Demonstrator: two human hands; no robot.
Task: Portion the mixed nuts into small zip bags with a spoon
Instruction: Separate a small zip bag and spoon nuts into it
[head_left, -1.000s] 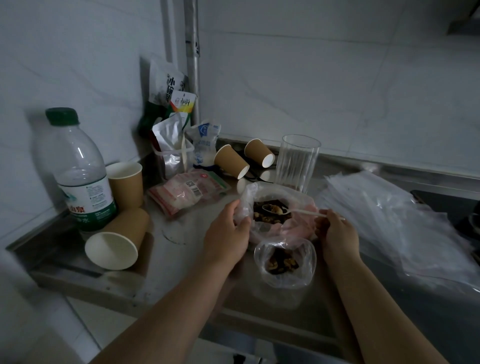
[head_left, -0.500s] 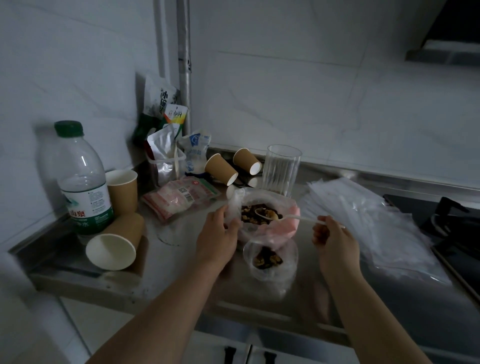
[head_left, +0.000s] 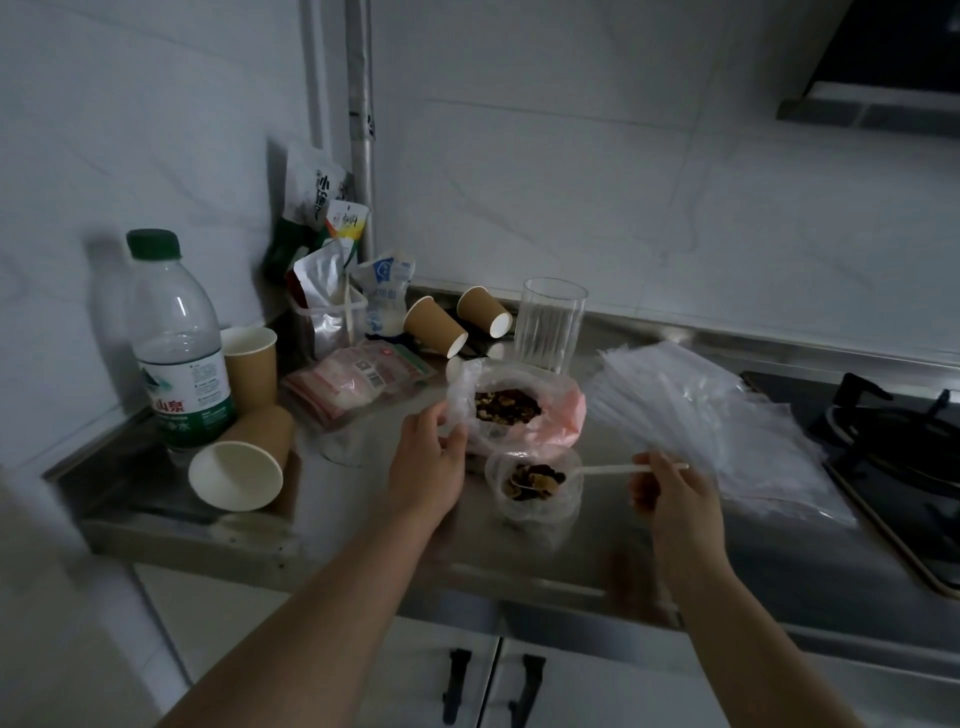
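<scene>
Right hand (head_left: 670, 493) pinches the slim white plastic spoon (head_left: 597, 472) over the partly filled small clear zip bag (head_left: 535, 488). Left hand (head_left: 431, 462) grips the crumpled supply bag of mixed nuts (head_left: 506, 408). The stack of empty clear bags (head_left: 717, 426) awaits filling.

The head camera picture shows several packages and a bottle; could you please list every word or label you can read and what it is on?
"山泉": red characters on the water bottle label; "水" below them. The smaller print is too small to read.
"小": top character on the tall white pouch; the rest is blurred.
Orange-topped packet: dark characters, blurred.
Blue-and-white pouch: print unreadable.
Pink packet: barcode sticker, unreadable.
</scene>
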